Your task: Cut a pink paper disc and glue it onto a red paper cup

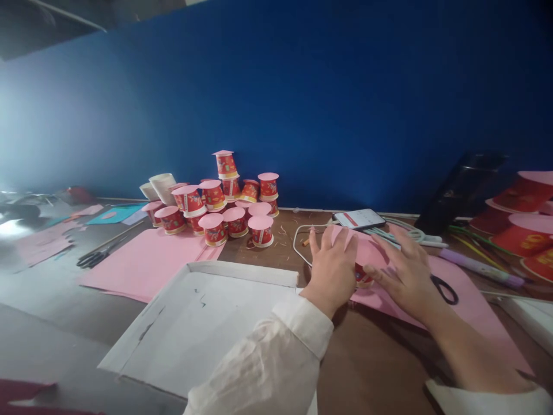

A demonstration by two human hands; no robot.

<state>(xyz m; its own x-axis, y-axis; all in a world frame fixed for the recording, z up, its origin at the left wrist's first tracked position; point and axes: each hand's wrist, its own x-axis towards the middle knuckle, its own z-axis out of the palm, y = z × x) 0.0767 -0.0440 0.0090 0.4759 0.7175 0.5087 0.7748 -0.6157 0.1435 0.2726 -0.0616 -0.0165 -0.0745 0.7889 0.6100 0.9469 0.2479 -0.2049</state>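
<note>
Between my hands stands a red printed paper cup point(363, 279), partly hidden, with a pink paper disc point(366, 249) over it. My left hand point(332, 265) lies along the disc's left side, fingers stretched and spread. On the other side my right hand point(404, 274) is open, its thumb close to the cup; whether it touches cannot be told. Beneath and to the right is a pink paper sheet point(475, 300) with the black handle of scissors point(444, 289) on it, beside my right wrist.
Left of centre, several red cups with pink tops point(213, 196) stand stacked beside white cups point(162, 187). Nearby are pink sheets point(159, 256), scissors point(93, 257) and a white box lid point(207, 328). Behind my hands lies a phone point(359, 219); more red cups point(525, 236) stand far right.
</note>
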